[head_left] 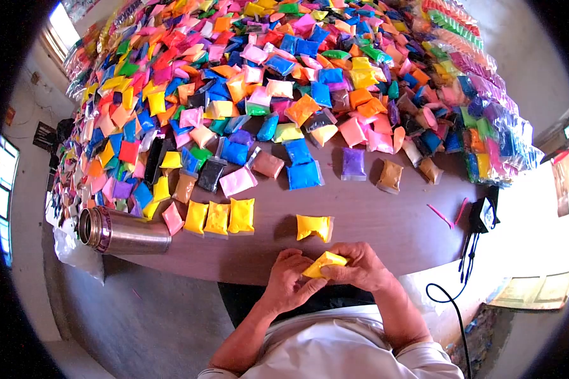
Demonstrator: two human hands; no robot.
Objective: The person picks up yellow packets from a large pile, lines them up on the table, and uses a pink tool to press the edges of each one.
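A small, clear-wrapped yellow packet (324, 263) is held over the table's near edge. My right hand (362, 268) pinches its right side, thumb on the near face. My left hand (289, 278) curls around the packet's left end, its thumb lying just below it; its exact contact is partly hidden. Just beyond my hands, another yellow packet (314, 228) lies alone on the table. To the left, three yellow packets (217, 218) sit side by side in a row, with a pink packet (172, 218) at the row's left end.
A large heap of multicoloured packets (278, 66) covers the far part of the brown table (385, 215). An open steel flask (133, 231) lies on its side at left. At right are a pink strip (447, 216), a black device (485, 215) and its cable (459, 309).
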